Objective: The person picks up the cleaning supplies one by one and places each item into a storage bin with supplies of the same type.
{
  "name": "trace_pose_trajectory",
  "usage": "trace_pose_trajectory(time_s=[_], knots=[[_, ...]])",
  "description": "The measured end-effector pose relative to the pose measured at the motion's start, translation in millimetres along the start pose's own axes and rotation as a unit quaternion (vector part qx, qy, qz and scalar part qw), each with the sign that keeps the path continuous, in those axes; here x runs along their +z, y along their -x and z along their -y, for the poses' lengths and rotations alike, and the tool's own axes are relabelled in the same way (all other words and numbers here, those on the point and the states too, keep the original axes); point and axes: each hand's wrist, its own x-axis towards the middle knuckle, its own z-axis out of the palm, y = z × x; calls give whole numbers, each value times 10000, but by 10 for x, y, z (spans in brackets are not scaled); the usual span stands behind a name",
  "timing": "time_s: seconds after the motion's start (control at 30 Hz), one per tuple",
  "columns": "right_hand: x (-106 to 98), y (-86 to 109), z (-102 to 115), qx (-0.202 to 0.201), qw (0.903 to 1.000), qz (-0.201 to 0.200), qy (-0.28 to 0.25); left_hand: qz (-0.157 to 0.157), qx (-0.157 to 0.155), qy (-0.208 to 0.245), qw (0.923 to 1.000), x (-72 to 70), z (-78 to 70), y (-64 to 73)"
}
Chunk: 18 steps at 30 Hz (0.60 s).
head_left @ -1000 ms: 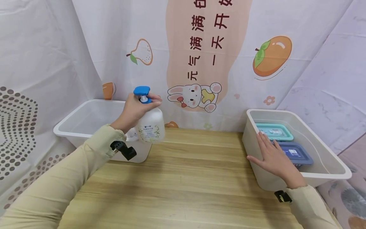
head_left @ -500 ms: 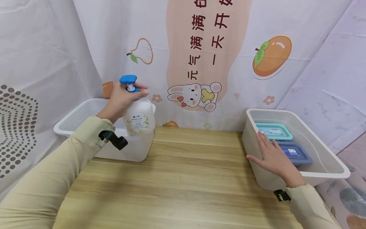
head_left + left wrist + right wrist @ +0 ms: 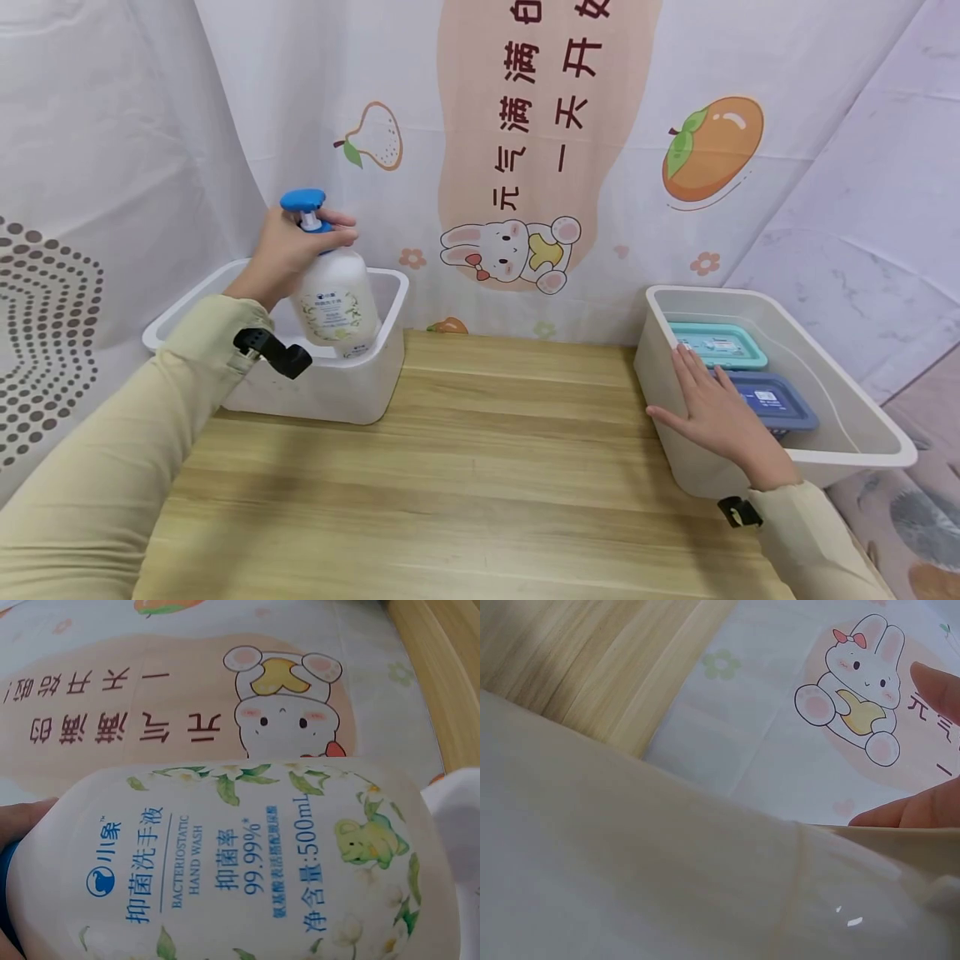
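My left hand (image 3: pixel 279 257) grips a white pump bottle of hand wash (image 3: pixel 337 302) by its neck, just under the blue pump head (image 3: pixel 302 200). Tilted slightly, the bottle hangs over the left white bin (image 3: pixel 322 392), its base overlapping the opening. Its label (image 3: pixel 225 862) fills much of the left wrist view. Behind the base a white thing with small blue print (image 3: pixel 358 348) partly shows inside that bin. My right hand (image 3: pixel 716 417) rests on the near-left rim of the right bin (image 3: pixel 663 417), fingers straight and holding nothing. Its thumb (image 3: pixel 937 690) shows in the right wrist view.
In the right bin lie a teal-lidded pack (image 3: pixel 720 343) and a dark blue-lidded pack (image 3: pixel 776 402). Both bins stand on a wood-grain table (image 3: pixel 480 467), left and right. A printed curtain (image 3: pixel 622 242) hangs along the table's back edge.
My left hand has carried the hand wash bottle leftward and slightly up, from in front of the left bin's right end to over its opening. The right hand has stayed put.
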Motion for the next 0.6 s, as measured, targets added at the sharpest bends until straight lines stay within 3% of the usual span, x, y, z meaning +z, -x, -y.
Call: trace_pose_trajectory(time_s=[0.6], knots=[[11,0,-5,16,10000,-8,-41,24,45,-305,9995,-327,317,-166]])
